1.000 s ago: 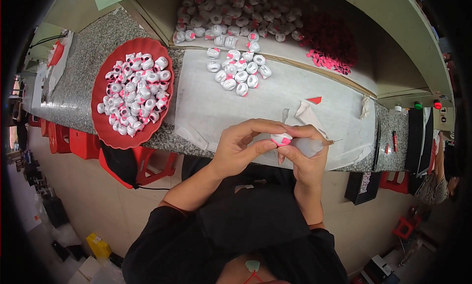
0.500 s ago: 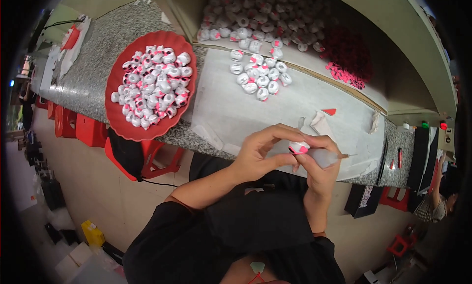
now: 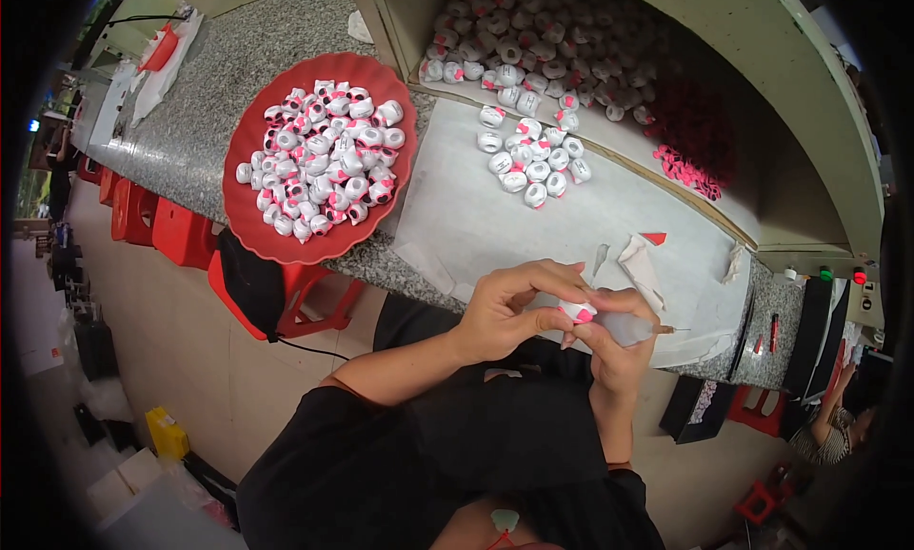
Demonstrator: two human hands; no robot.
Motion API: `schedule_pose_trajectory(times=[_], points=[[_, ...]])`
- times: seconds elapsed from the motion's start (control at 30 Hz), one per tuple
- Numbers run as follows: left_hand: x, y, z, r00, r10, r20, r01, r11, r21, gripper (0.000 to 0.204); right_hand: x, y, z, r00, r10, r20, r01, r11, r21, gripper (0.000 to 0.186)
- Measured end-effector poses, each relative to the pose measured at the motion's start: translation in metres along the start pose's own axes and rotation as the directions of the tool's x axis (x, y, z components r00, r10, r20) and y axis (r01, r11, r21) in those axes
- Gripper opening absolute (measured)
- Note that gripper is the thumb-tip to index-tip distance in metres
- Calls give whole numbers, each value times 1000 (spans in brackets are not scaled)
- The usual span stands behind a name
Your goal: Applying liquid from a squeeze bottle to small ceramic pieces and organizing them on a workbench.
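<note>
Between the fingertips of both hands is a small white toy head with pink trim [image 3: 577,312]. My left hand [image 3: 505,312] pinches it from the left, thumb below and fingers curled over it. On the other side my right hand [image 3: 619,350] steadies the piece with thumb and fingertips. A translucent squeeze bottle with a thin needle tip [image 3: 626,328] is tucked in the same right hand, its needle pointing right. Beyond the hands, a loose group of similar white-and-pink heads [image 3: 535,172] lies on a white paper sheet [image 3: 457,207].
At left, a red scalloped plate [image 3: 249,140] is heaped with such heads. A shelf recess holds many white heads [image 3: 514,50] and a pile of small pink pieces [image 3: 687,172]. Crumpled tissue [image 3: 640,269] and a red scrap [image 3: 654,238] lie beyond my right hand. Red stools [image 3: 181,234] stand below the counter.
The head in my fingers has been turned: its dark pink-edged side showed before, and now a white side with a pink patch shows. The whole view has shifted slightly.
</note>
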State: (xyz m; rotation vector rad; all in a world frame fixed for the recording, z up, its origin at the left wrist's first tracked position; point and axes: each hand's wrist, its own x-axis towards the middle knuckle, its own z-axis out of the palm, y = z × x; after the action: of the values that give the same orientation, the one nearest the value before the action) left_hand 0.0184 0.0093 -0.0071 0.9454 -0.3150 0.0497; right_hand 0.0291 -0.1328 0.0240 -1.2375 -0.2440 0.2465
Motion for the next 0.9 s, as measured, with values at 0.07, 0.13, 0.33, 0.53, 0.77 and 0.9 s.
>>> schedule_pose_trajectory(times=[0.07, 0.13, 0.33, 0.53, 0.77, 0.9], points=[[-1, 7, -2, 1000, -1, -5, 1, 999, 46, 19, 4, 4, 5, 998, 54, -45, -51, 996, 69, 23], [2, 16, -9, 993, -11, -115, 45, 955, 294, 19, 17, 7, 8, 990, 143, -2, -143, 990, 6, 27], [30, 73, -58, 724, 683, -99, 130, 5, 991, 23, 20, 12, -29, 993, 35, -116, -55, 982, -181, 52], [55, 20, -32, 985, 91, -145, 150, -56, 987, 14, 8, 0, -40, 990, -2, -142, -12, 995, -101, 37], [55, -6, -26, 992, 96, 77, -64, -129, 990, 11, -5, -1, -53, 990, -30, -139, 9, 989, -150, 30], [56, -1, -23, 1000, -3, -23, 23, 28, 999, 17, -3, -2, -55, 993, -65, -103, 43, 978, -202, 30]])
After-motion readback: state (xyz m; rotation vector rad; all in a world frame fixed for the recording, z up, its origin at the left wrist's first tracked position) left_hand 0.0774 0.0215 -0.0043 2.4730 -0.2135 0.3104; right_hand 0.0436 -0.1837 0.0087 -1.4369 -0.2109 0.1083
